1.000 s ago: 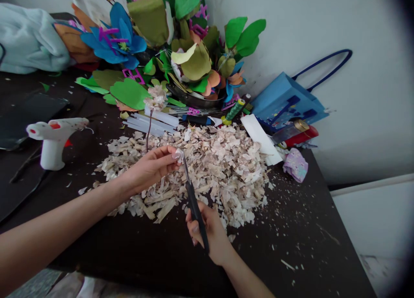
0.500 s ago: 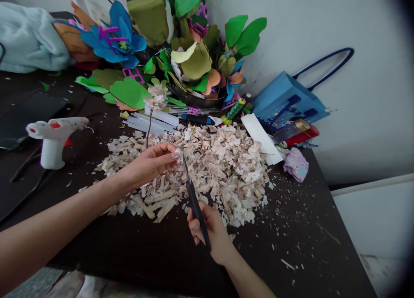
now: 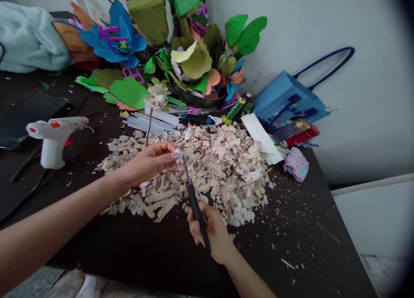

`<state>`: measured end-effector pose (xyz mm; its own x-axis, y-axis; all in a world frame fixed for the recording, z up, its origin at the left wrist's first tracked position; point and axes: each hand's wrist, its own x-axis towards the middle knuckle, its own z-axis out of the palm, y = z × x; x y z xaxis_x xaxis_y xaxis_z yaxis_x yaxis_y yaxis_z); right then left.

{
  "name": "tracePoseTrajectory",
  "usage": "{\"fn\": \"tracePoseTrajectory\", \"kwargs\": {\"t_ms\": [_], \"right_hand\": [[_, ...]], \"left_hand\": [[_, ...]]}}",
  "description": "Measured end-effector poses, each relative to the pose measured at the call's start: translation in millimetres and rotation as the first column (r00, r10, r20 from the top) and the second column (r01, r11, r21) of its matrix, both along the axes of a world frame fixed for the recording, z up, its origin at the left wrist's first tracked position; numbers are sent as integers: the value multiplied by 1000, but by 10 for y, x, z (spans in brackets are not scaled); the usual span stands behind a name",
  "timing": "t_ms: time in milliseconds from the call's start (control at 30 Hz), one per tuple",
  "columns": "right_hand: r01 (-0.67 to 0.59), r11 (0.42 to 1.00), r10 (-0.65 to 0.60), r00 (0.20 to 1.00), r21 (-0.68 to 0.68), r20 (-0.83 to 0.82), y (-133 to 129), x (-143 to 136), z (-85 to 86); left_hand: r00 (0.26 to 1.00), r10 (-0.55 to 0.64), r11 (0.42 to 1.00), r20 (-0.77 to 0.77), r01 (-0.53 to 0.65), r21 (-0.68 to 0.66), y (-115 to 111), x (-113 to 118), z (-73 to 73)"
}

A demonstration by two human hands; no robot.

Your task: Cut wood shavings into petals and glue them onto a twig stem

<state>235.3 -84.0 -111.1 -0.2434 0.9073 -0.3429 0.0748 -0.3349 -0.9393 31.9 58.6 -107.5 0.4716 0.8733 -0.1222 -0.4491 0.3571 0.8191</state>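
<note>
Above a heap of pale, dry flakes, my left hand pinches a small whitish piece between thumb and fingers. My right hand is wrapped round the black handles of a pair of scissors. The blades point up and away, their tips touching or right beside the whitish piece. Whether the blades are apart is too fine to make out. Behind my left hand rises a thin brown stem topped with a pale pink-white blossom; its lower end is hidden by the hand.
At left stands a white glue gun, with a dark flat object behind it. Translucent glue sticks lie beyond the heap. Colourful felt-like flowers fill the back. A white strip and a blue bag are at right.
Almost nothing differs. Both hands, the scissors and the whitish piece keep their places, with at most a very slight shift at the blades.
</note>
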Motion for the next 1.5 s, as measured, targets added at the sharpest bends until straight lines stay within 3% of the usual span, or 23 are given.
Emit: {"fn": "tracePoseTrajectory", "kwargs": {"t_ms": [667, 1200, 1400, 1500], "right_hand": [[-3, 1000, 2, 999, 22, 39, -2, 13, 10], [58, 990, -68, 995, -125, -79, -16, -8, -67], [-28, 999, 28, 999, 33, 22, -15, 36, -32], [-39, 999, 37, 997, 29, 64, -10, 49, -17]], "left_hand": [[1000, -6, 1000, -25, 6, 10, -1, -10, 14], [1000, -27, 999, -11, 28, 44, 15, -34, -19], [999, -34, 999, -2, 34, 25, 6, -25, -2], [999, -36, 999, 15, 36, 12, 1, -19, 7]]}}
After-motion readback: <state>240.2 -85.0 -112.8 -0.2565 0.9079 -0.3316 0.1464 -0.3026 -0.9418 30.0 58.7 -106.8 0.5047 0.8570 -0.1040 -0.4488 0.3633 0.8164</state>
